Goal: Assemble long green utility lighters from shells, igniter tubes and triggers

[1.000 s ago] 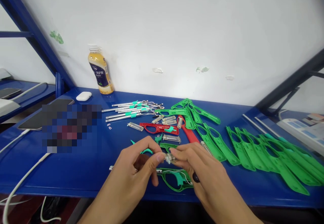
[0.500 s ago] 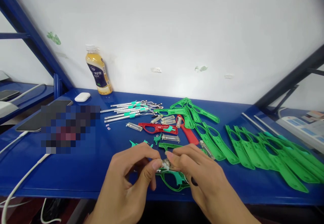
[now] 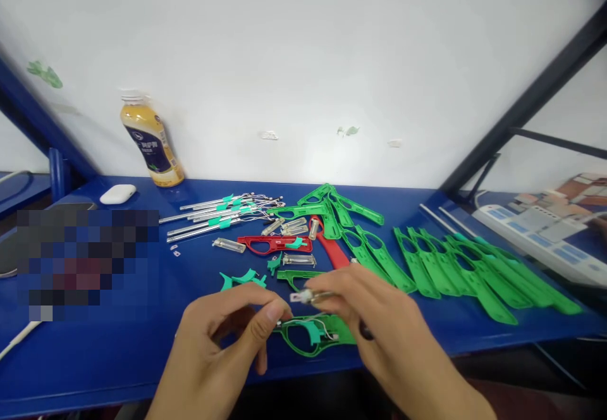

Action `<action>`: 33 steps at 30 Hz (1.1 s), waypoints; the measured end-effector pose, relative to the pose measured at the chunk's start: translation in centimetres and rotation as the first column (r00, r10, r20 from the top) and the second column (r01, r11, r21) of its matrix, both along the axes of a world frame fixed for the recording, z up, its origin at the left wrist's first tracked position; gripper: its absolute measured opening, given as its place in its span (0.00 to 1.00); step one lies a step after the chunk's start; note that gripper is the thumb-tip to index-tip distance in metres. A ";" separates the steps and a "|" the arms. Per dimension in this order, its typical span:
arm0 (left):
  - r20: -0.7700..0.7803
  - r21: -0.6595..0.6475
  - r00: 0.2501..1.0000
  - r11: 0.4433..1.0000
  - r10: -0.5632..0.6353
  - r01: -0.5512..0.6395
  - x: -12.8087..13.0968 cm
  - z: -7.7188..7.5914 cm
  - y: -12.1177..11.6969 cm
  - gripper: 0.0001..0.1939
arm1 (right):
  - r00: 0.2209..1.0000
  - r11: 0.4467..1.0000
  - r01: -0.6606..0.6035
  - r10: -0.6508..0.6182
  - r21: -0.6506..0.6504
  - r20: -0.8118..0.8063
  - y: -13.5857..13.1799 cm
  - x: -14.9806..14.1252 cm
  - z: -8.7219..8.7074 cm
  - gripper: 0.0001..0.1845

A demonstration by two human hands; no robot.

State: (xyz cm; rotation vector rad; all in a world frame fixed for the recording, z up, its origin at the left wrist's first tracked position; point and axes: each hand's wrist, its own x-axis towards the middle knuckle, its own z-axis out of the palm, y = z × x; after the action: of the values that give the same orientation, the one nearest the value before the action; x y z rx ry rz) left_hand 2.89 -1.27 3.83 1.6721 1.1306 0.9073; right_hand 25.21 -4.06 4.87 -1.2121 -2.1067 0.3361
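Observation:
My right hand point(image 3: 374, 319) grips a small clear fuel tank, its white valve end point(image 3: 303, 296) sticking out to the left past the fingertips. My left hand point(image 3: 237, 338) is closed in a pinch just left of that valve; what lies between thumb and forefinger is hidden. Beneath both hands lies a green lighter casing half point(image 3: 296, 346) with an oval opening. A teal trigger point(image 3: 313, 333) sits in it, and thin white wires point(image 3: 327, 326) run across it toward my left fingertips. Behind my hands lies another green casing half point(image 3: 294, 276), partly covered.
Metal tubes with wires point(image 3: 203, 229) lie at back left. Clear tanks point(image 3: 229, 245), a red casing half point(image 3: 265, 243) and teal triggers point(image 3: 241, 279) are in the middle. Several green casing halves point(image 3: 474, 274) spread right. A bottle point(image 3: 152, 145) and earphone case point(image 3: 118, 194) stand at left.
My hands have drawn apart; the right one has turned, showing the tank's white valve end. The whole view has shifted rightward, so things on the table appear further left.

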 end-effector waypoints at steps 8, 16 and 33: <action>-0.243 0.606 0.969 0.787 0.048 0.113 3.0 -4.2 -0.1 0.09 | 0.975 0.973 0.223 -0.222 -0.054 0.025 -1.7 6.5 -1.8 0.12; -0.433 0.617 0.898 0.750 0.071 0.239 5.3 -6.1 0.8 0.09 | 0.985 0.945 0.171 -0.170 -0.279 0.027 -1.7 5.1 -5.5 0.17; -0.467 0.577 0.884 0.744 -0.036 0.335 4.9 -6.8 0.5 0.11 | 0.979 0.965 0.201 -0.190 -0.170 0.075 -1.9 4.7 -6.9 0.15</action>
State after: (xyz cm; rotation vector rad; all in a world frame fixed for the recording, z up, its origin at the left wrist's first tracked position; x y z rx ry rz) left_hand 7.77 -0.78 -2.95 2.6224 0.9331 0.8683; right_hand 29.92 -6.01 -2.00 -1.5380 -2.0177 0.4093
